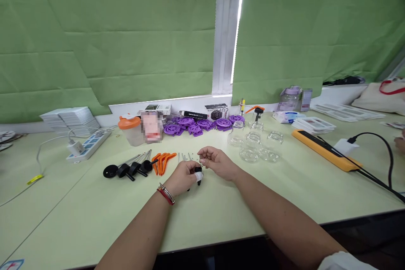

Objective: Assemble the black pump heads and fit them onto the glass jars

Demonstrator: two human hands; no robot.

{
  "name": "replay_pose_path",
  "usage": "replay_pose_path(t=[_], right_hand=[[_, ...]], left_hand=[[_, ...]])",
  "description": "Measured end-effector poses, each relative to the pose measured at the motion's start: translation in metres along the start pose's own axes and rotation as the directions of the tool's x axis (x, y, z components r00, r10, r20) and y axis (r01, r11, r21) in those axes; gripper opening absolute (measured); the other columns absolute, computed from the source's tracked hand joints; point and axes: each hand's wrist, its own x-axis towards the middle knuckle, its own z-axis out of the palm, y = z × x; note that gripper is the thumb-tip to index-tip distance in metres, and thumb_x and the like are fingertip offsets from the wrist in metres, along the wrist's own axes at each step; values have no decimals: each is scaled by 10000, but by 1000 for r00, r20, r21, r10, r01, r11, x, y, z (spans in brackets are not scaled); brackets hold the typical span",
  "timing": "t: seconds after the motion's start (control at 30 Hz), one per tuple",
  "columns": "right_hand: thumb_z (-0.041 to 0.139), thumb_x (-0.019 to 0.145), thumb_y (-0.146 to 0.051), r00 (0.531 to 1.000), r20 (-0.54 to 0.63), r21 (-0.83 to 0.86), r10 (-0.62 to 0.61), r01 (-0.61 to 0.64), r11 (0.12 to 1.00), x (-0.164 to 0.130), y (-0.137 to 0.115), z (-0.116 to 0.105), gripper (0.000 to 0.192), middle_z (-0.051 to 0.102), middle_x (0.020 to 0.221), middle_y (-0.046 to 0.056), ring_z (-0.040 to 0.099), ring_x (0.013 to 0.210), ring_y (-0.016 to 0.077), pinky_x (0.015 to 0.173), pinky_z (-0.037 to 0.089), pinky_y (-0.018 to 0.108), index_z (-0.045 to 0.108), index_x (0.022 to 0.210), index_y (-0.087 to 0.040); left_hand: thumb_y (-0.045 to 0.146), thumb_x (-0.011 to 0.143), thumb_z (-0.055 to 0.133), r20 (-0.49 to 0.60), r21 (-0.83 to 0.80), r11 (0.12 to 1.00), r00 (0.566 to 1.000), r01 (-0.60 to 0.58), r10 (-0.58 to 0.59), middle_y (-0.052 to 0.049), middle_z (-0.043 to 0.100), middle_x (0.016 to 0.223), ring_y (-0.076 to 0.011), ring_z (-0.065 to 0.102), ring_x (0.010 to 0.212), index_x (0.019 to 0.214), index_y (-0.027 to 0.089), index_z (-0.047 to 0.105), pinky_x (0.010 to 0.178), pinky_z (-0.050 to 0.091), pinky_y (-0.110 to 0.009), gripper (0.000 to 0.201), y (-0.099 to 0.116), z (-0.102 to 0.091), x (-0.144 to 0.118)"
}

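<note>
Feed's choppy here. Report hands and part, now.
Left hand shut on black pump head. Right hand pinching at its top. Metal tubes lie just behind; glass jars stand clear to the right.

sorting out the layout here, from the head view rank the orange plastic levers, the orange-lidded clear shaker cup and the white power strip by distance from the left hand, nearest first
Measured from the left hand:
1. Orange plastic levers, just up and left of it.
2. Orange-lidded clear shaker cup, farther back and left.
3. White power strip, farthest, out on the left side of the table.

Small black-white part [198, 176] mostly hidden by left hand [182, 178]; box [152, 126] blurred.
</note>
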Motion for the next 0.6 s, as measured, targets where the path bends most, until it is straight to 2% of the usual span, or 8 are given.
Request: replay_pose_path(t=[0.2, 0.4, 0.6], right_hand=[[657, 748, -304, 998, 6, -57, -58, 59, 997, -1, -2, 5, 237, 570, 846, 10, 537, 764, 123, 744, 440, 303, 581, 938, -184], [661, 738, -291, 998, 9, -117, -67, 68, 991, -2, -5, 3, 238, 568, 791, 6, 523, 719, 119, 702, 439, 299, 592, 932, -171], [637, 743, -223, 997, 30, -226, -75, 80, 971, -4, -6, 4, 146, 569, 720, -5, 502, 661, 114, 639, 428, 277, 629, 876, -164]], left_hand=[[259, 704, 548, -3, -1, 1000, 1000, -23, 23, 61, 364, 574, -59, 308, 500, 667, 154, 507, 471, 286, -192, 119, -4, -1, 1], [268, 698, 566, -4, -14, 1000, 1000, -16, 16, 59, 382, 574, -62, 322, 498, 681, 150, 534, 468, 287, -194, 124, -5, -1, 2], [280, 695, 563, 6, -37, 999, 1000, 9, -8, 53, 396, 583, -66, 327, 508, 693, 145, 551, 467, 274, -196, 136, -1, -2, -1]])
